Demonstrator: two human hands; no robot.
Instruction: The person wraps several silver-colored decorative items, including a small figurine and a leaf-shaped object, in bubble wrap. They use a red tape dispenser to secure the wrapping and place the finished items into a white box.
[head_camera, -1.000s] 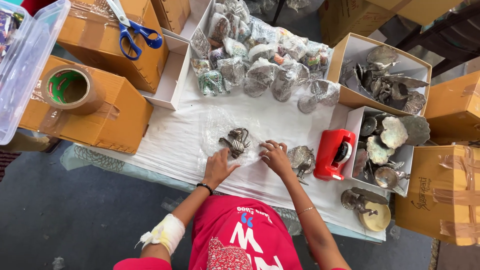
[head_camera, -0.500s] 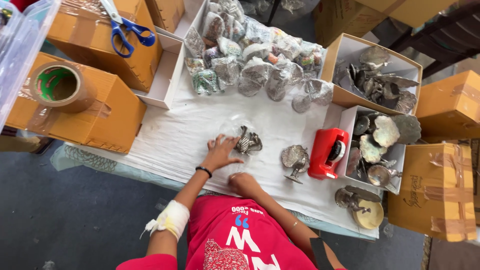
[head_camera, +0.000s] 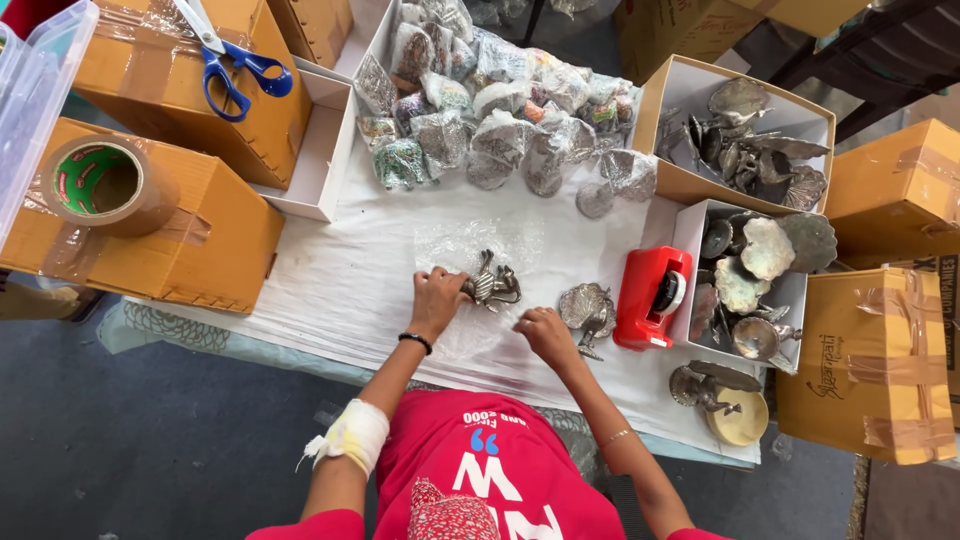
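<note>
Your left hand (head_camera: 437, 298) is pinching one metal figurine (head_camera: 492, 285) at frame centre on a clear bag (head_camera: 470, 245); your right hand (head_camera: 545, 333), fingers curled, is nearing a second figurine (head_camera: 588, 310); one red tape dispenser (head_camera: 652, 297) is sitting right.

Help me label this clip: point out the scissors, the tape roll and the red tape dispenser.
scissors (head_camera: 240, 72), head view, blue handles.
tape roll (head_camera: 105, 185), head view, top rim.
red tape dispenser (head_camera: 648, 296), head view, red body.

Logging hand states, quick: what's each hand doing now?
Left hand: closed on the metal figurine.
Right hand: curled on the clear plastic bag; grip cannot be told.
</note>
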